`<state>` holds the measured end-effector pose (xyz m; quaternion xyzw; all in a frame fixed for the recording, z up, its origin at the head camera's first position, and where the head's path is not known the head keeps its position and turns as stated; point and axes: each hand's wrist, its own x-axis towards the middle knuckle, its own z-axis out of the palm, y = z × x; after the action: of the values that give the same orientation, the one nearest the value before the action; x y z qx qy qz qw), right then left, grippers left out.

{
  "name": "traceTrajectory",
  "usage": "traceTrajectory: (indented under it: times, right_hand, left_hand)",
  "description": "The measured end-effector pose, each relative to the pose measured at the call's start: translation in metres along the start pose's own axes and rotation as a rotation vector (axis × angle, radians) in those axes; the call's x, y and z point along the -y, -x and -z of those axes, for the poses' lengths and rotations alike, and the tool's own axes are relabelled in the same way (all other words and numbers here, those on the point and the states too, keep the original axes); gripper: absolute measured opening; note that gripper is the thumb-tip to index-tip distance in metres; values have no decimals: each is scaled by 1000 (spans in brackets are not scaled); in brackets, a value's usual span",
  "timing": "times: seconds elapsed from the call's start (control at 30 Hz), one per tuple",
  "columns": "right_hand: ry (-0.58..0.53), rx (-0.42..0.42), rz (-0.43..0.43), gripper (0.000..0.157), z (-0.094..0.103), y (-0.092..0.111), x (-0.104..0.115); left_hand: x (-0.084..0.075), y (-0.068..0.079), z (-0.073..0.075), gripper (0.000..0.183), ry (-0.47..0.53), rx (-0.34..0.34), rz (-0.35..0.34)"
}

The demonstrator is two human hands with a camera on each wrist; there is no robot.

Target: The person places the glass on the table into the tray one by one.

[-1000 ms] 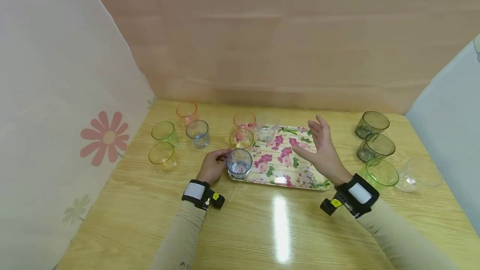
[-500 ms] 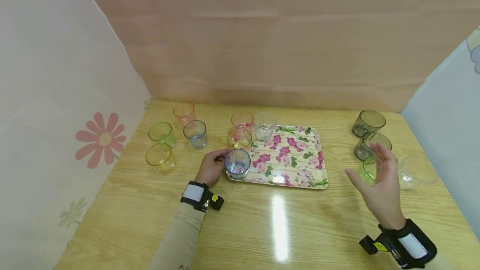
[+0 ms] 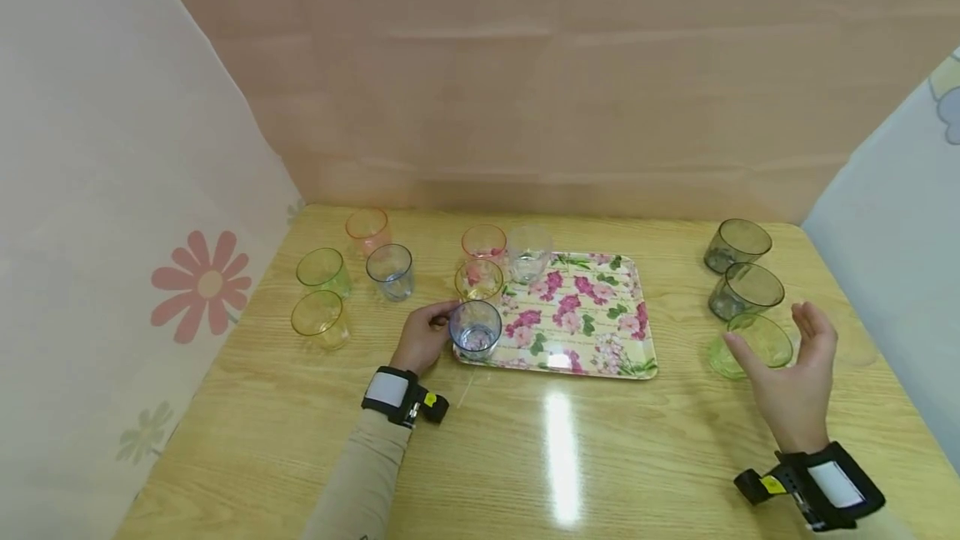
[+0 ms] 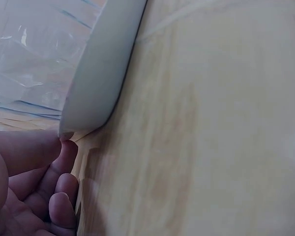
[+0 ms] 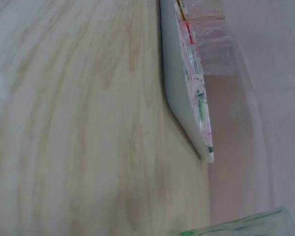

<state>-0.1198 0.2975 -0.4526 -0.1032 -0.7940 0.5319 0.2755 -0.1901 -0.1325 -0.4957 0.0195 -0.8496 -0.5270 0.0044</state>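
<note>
My left hand (image 3: 423, 338) is at the tray's left edge in the head view, beside a blue-rimmed glass (image 3: 476, 330). Up close in the left wrist view, its thumb and a finger pinch the corner of the flowered tray (image 4: 101, 73), the other fingers curled below. On the right, my right hand (image 3: 797, 386) spreads thumb and fingers about a green glass (image 3: 750, 344); whether they touch it I cannot tell. Part of that green glass (image 5: 250, 226) shows low in the right wrist view, without fingers. A yellow-rimmed glass (image 3: 478, 280), a red-rimmed one (image 3: 484, 242) and a colourless one (image 3: 529, 257) stand on the tray.
Two dark grey glasses (image 3: 746, 290) stand behind the green one. A colourless glass (image 3: 857, 347) is mostly hidden by my right hand. At left are pink (image 3: 369, 232), blue-grey (image 3: 391, 272), green (image 3: 325, 271) and yellow (image 3: 321, 319) glasses. A wall covering borders the table's back.
My right hand has moved from above the tray to the right and settled about the green glass. My left hand has stayed at the tray's edge.
</note>
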Motion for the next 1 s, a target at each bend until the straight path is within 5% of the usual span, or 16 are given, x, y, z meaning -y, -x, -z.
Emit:
traceTrajectory:
  times: [0.37,0.7,1.0]
  right_hand:
    - [115,189,-258,101,5,5,-25]
    - [161,199,-329,104,5,7,-32]
    - [192,183,-310,90,3,10,-36]
  left_hand:
    - [-2,1,0,33,-1,-3,0]
    - [-3,2,-1,32,-4,4,-6]
    - [-3,2,-1,33,-11,3,15]
